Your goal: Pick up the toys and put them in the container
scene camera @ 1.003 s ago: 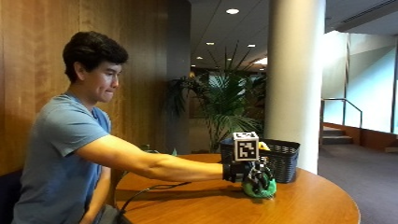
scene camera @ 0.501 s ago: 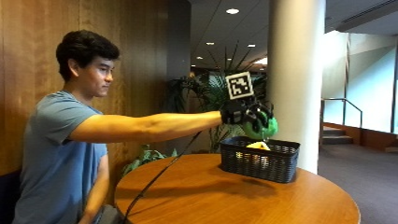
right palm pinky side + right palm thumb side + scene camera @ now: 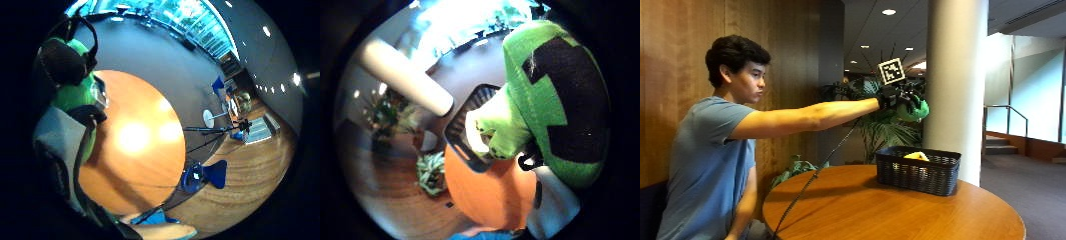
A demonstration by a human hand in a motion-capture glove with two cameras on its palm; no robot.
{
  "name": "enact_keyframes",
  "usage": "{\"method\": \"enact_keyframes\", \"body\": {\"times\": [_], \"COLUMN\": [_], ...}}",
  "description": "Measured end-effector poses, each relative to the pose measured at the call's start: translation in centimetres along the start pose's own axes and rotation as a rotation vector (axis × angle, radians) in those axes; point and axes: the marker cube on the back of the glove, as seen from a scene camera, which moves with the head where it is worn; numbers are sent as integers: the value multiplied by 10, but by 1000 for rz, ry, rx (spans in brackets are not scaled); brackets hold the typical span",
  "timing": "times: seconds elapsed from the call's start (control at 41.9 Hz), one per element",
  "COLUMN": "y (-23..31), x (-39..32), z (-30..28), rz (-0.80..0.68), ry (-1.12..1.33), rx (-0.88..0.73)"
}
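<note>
My gloved right hand (image 3: pixel 901 98) is stretched out high above the black basket (image 3: pixel 917 170), its fingers curled round a green and black soft toy (image 3: pixel 917 111). The same toy (image 3: pixel 555 107) fills much of the thumb side palm view, with the basket (image 3: pixel 462 129) far below it on the round wooden table (image 3: pixel 492 192). A yellow toy (image 3: pixel 916 156) lies inside the basket. In the little finger side palm view the green toy (image 3: pixel 72 95) shows between the glove's straps, above the table (image 3: pixel 135 145).
The basket stands toward the far side of the round wooden table (image 3: pixel 866 212), close to a white pillar (image 3: pixel 956 75). Potted plants (image 3: pixel 883 130) stand behind the table. The person's other arm hangs beside the table's near edge.
The hand has lifted the green toy from the tabletop beside the basket to well above the basket. Since half a second ago it has risen a little higher still.
</note>
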Motion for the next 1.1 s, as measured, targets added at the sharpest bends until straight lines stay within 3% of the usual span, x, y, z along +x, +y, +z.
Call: {"method": "enact_keyframes", "body": {"times": [0.072, 0.143, 0.286, 0.358, 0.477, 0.597, 0.645, 0.812, 0.859, 0.979, 1.098], "y": [3, 2, 12, 12, 31, 34, 38, 43, 45, 59, 74], "x": [-31, -67, -121, -130, -94, -97, -110, -118, -108, -75, -38], "z": [7, 15, 38, 51, 77, 106, 112, 102, 93, 65, 45], "rz": [-60, -8, -134, -19, -255, -102, -141, -173, -140, -285, -278], "ry": [8, 7, 55, 34, 54, 27, 11, 23, 24, 30, 37], "rx": [5, 5, 5, -20, -142, -297, -326, -311, -301, -250, -234]}}
